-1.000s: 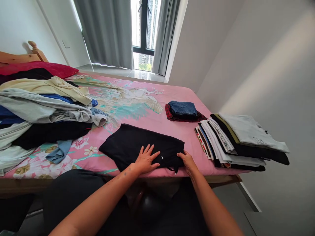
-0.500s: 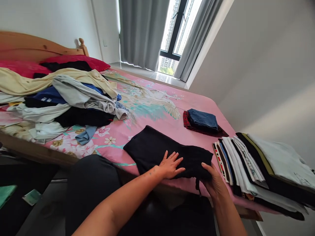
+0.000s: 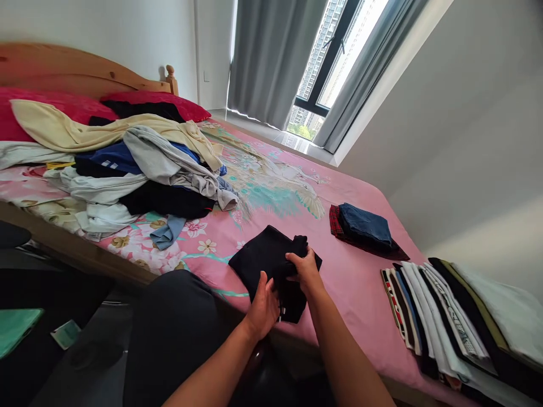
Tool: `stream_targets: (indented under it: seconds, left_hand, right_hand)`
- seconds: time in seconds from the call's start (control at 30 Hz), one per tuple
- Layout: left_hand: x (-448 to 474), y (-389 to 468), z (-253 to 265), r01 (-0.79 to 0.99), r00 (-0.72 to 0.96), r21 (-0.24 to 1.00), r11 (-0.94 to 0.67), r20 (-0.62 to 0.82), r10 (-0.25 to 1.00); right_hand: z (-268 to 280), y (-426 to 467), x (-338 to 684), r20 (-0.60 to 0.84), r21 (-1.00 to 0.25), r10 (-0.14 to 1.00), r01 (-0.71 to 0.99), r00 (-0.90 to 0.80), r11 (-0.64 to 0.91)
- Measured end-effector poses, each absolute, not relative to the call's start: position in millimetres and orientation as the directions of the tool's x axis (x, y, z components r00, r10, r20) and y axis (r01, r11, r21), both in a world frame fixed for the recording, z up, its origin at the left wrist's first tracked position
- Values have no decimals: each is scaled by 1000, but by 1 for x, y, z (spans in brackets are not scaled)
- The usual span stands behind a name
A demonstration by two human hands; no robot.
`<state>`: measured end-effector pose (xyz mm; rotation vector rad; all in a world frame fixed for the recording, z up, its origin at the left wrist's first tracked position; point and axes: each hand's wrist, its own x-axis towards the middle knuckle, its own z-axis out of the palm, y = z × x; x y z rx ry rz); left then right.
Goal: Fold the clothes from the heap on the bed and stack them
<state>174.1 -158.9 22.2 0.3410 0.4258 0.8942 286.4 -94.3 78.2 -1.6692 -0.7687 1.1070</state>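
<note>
A black garment (image 3: 255, 257) lies partly folded on the pink bedsheet at the bed's near edge. My right hand (image 3: 306, 270) grips its right end, thumb on top, and holds that end bunched and folded over toward the middle. Against the near side of the cloth rests my left hand (image 3: 262, 308), thumb raised and fingers stretched out; its fingertips are partly hidden by the fabric. A small white tag or cord end (image 3: 281, 311) shows beside the left fingers.
Left on the bed is a heap of loose clothes (image 3: 156, 164). Folded jeans (image 3: 365, 223) lie on a red plaid garment (image 3: 335, 221) at the right. A row of folded clothes (image 3: 436, 311) stands at the near right. Behind are pillows (image 3: 186, 105) and a headboard (image 3: 85, 68).
My right hand has brought the garment's right end leftward, folding it over. The left hand has left its flat position on top and moved to the near side. The view has shifted slightly.
</note>
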Motion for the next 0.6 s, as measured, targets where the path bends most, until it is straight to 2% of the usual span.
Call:
stream_targets:
  seconds: [0.2, 0.27, 0.33, 0.4, 0.47, 0.53, 0.6]
  left_hand:
    - [173, -157, 11, -695, 569, 295, 655, -332, 753]
    - [174, -156, 8, -694, 588, 267, 669, -326, 740]
    - [176, -155, 6, -685, 595, 275, 675, -323, 736]
    - [180, -155, 5, -671, 564, 310, 674, -377, 735]
    - [185, -156, 6, -666, 505, 340, 664, -451, 736]
    - [190, -161, 9, -686, 433, 358, 633, -498, 751]
    - [191, -170, 13, -711, 347, 395, 581, -522, 779]
  right_hand:
    - [58, -64, 258, -364, -926, 875, -27, 319, -376]
    - [54, -63, 256, -416, -909, 872, -81, 256, -410]
    - [49, -68, 259, -404, -915, 887, -102, 225, -391]
    - [44, -80, 269, -280, -959, 913, -35, 297, -283]
    - [37, -99, 282, -97, -981, 913, 117, 397, -155]
    - [30, -120, 294, 88, -955, 895, 293, 436, -48]
    - [23, -142, 302, 239, -888, 884, 458, 402, 32]
